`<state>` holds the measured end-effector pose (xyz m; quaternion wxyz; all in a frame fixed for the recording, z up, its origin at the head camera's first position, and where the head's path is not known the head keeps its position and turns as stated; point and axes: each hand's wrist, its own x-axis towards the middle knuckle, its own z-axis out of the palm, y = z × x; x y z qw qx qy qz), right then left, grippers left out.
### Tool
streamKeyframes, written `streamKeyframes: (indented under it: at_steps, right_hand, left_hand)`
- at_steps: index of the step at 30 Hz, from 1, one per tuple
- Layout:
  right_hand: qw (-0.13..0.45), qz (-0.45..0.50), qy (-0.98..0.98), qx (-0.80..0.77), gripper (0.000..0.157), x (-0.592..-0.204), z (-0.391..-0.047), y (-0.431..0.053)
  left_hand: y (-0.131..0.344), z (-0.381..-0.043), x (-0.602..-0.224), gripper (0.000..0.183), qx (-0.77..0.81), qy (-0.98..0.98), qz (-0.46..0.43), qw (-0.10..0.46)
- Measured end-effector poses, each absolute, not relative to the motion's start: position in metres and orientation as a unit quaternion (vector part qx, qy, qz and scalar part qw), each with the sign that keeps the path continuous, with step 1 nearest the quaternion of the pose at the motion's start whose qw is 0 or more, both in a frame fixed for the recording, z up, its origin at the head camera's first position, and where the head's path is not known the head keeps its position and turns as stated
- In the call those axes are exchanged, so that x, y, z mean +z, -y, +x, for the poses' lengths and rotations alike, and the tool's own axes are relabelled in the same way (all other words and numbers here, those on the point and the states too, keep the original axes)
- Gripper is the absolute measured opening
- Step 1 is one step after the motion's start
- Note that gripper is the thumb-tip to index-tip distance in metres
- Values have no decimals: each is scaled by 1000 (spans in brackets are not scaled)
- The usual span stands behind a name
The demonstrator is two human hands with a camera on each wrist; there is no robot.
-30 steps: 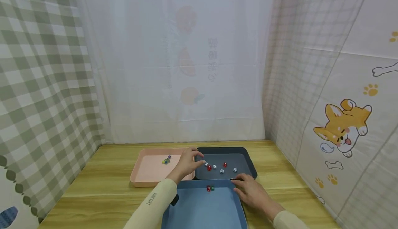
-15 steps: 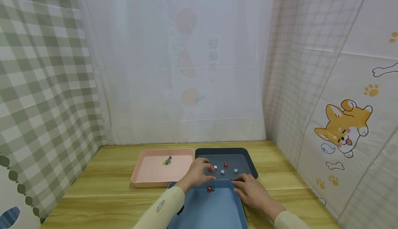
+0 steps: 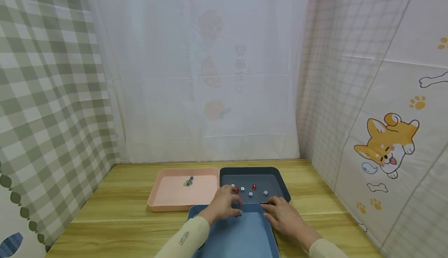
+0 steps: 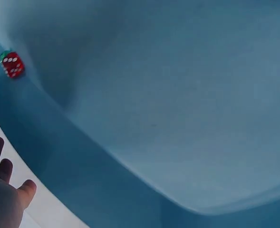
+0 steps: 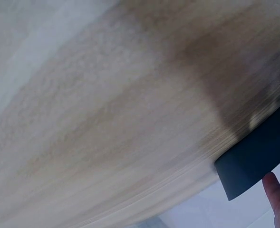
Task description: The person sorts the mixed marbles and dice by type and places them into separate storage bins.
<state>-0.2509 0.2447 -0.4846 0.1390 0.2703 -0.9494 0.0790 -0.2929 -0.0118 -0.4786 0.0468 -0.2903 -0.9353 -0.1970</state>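
My left hand hovers over the far edge of the blue tray, thumb and fingers apart with nothing seen between them. Near its thumb, partly hidden in the head view, a red die lies in that tray against a green piece. My right hand rests at the blue tray's far right corner, its fingertips at the rim of the dark grey tray. That tray holds several white dice and red dice; the left fingers partly cover the ones at its left.
A pink tray at the left holds a small cluster of green, yellow and blue marbles. The three trays stand close together on a wooden table. Cloth curtains enclose the back and both sides.
My left hand has moved right and toward me, from between the pink and dark trays to over the blue tray's far edge. The right hand has stayed in place.
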Motion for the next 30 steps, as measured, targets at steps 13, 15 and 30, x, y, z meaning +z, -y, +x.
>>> streamKeyframes:
  at_steps: [13,15,30]
  right_hand:
    - [135,269,950,82,31,-484,-249,-245]
    - [134,267,951,82,31,-484,-249,-245]
    - [137,266,951,85,31,-482,-248,-243]
  left_hand:
    - [13,-291,-490,18,-138,936,-318,63]
    - [12,-291,-490,19,-127,938,-317,60]
    - [8,-290,-497,10,-85,934,-335,87]
